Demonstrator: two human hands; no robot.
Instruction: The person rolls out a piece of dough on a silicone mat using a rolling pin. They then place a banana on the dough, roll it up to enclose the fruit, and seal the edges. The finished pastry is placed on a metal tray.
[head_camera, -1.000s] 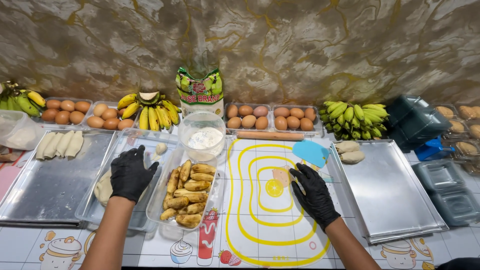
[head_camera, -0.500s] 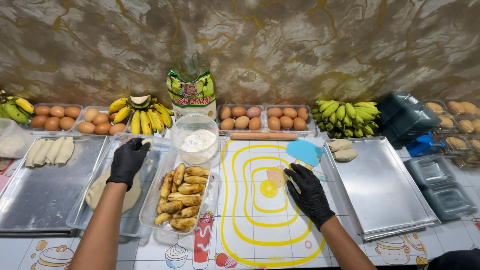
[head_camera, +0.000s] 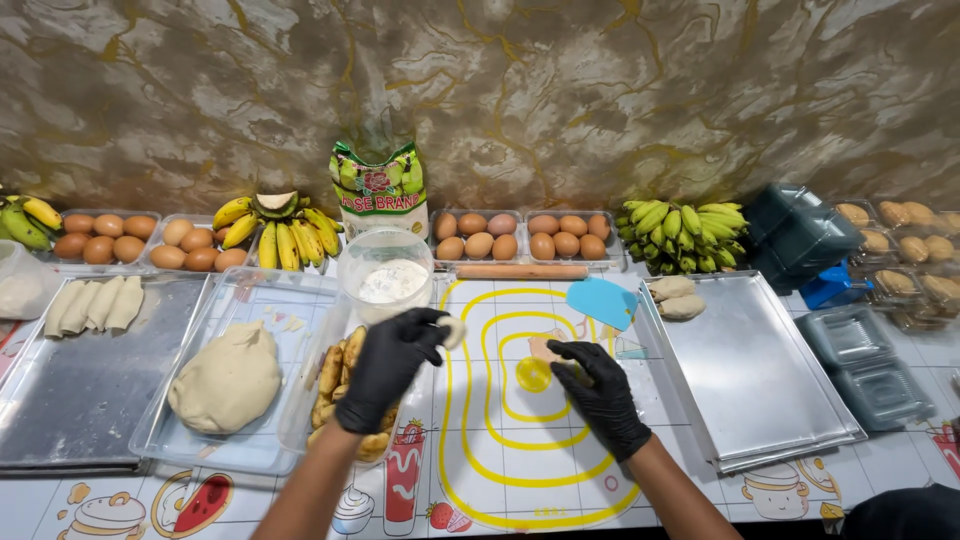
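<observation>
Tabletop (head_camera: 700, 500), patterned, carries everything. 2 steel trays: left tray (head_camera: 60, 400) with pale dough strips, right tray (head_camera: 750, 380) bare but for 2 dough pieces at its far corner. Clear tray (head_camera: 290, 300) holds the big dough mass (head_camera: 228, 378). Mat (head_camera: 490, 440), white with yellow loops, lies between the trays. Along the wall: banana bunches, egg cartons, a flour bag, a rolling pin. Flour tub (head_camera: 385, 275) stands behind a clear box of peeled bananas (head_camera: 340, 375).

Left hand (head_camera: 392, 362), black-gloved, hangs over the banana box at the mat's left edge. Its fingers (head_camera: 432, 322) are pinched together on a small dough piece (head_camera: 455, 330), held above the tabletop. The piece is a rounded lump; long axis cannot be told, nor any pointing direction.

Right hand (head_camera: 598, 392), gloved, rests palm-down on the mat near the yellow centre spot; fingers together and bent, nothing seen in them.

Risk, as judged: the pinch is light and the dough soft, so the piece could stretch, stick to the glove or drop into the banana box below.
</observation>
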